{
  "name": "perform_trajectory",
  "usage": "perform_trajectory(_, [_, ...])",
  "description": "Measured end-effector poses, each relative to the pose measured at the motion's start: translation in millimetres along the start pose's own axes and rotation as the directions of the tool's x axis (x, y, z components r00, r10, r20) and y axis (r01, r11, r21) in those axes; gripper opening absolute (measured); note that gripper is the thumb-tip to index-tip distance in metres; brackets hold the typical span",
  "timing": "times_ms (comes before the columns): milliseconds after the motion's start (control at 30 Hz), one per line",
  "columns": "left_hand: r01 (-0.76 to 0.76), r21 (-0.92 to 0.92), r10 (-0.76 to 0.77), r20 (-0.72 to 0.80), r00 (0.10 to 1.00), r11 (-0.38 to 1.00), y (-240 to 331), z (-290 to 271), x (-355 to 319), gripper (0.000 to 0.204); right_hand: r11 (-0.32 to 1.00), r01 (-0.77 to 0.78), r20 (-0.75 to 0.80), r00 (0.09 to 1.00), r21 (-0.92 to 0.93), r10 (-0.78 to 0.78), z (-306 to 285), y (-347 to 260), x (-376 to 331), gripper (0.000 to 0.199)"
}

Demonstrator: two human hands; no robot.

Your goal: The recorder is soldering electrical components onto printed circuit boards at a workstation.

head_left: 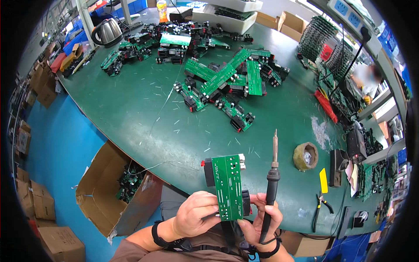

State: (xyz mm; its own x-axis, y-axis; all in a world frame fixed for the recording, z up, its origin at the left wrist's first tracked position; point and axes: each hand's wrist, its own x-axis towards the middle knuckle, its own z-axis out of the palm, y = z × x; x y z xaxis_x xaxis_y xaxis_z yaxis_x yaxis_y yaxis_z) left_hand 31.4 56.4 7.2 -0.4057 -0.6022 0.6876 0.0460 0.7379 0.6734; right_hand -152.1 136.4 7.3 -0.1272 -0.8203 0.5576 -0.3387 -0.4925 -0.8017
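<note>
A green circuit board (228, 187) with black connectors along its sides is held upright near the table's front edge. My left hand (198, 214) grips its lower left edge, fingers closed. My right hand (261, 222) is wrapped round the black handle of a soldering iron (273, 174), whose metal tip points up and away from the board. The thumb of that hand also touches the board's lower right corner. A thin silvery wire (172, 163) runs in from the left; where it ends by the board I cannot make out.
Piled circuit boards (220, 81) cover the far middle of the green table (135, 113). On the right are a round container (305, 156), cutting pliers (321, 210) and stacked boards (316, 37). A cardboard box (98, 196) with boards stands at the left; a kettle (108, 32) sits far left.
</note>
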Motion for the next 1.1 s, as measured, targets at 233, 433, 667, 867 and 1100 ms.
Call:
perform_trajectory(233, [0.013, -0.012, -0.013, 0.000, 1.000, 1.000, -0.7, -1.6, 1.5, 0.049, 1.000, 0.019, 0.016, 1.000, 0.017, -0.019, -0.3, -0.5, 5.5, 0.072])
perform_trajectory(433, [0.012, -0.012, -0.012, -0.002, 1.000, 1.000, -0.4, -1.5, -0.8, 0.049, 1.000, 0.015, 0.028, 1.000, 0.005, -0.015, -1.6, -1.4, 4.9, 0.071])
perform_trajectory(667, [0.005, -0.013, -0.005, 0.000, 1.000, 1.000, -1.1, -1.0, -1.0, 0.050, 1.000, 0.019, 0.024, 1.000, 0.011, -0.019, -1.9, -0.8, 3.9, 0.071])
perform_trajectory(867, [0.002, -0.018, -0.002, -0.014, 1.000, 1.000, -3.2, 0.5, -1.2, 0.049, 0.997, 0.062, -0.034, 0.998, 0.045, -0.061, -0.5, 2.6, 7.8, 0.069])
perform_trajectory(1100, [0.040, 0.208, -0.020, -0.100, 0.995, 0.977, -10.4, -61.4, -9.6, 0.049, 0.998, 0.036, -0.074, 0.997, 0.050, -0.032, -1.8, 11.7, -2.6, 0.067])
